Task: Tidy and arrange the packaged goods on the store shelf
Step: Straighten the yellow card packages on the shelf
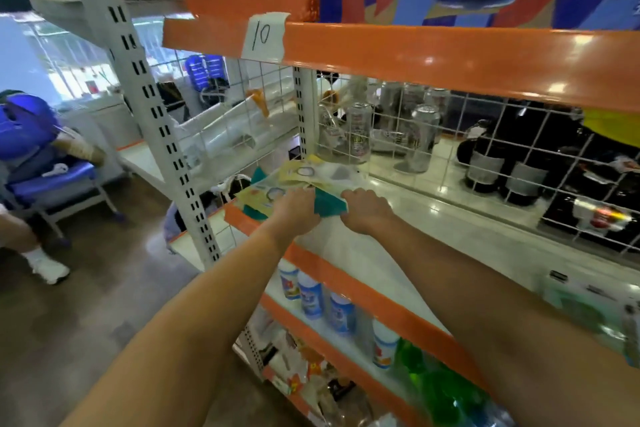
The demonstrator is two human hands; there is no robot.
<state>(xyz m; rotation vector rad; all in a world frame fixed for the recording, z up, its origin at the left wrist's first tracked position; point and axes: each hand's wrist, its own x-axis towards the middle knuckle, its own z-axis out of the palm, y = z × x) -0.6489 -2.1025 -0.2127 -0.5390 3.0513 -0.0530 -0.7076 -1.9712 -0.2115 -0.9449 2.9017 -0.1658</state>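
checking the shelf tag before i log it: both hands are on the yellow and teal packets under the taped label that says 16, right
Not quite: the taped label reads 10, not 16, as the head view shows. The rest holds: the left hand and right hand are both on the yellow and teal packets below it.

Both arms extended to white shelf (415,218), left end. Left hand (294,208) and right hand (363,211) pressed down on flat yellow-and-teal packets (298,180), fingers curled over their near edges. Wire grid (485,149) behind, cans (360,132) beyond. Tag marked "10" (265,36) on orange rail above.

Two flat packets (298,180) – four white bottles (311,298) below.
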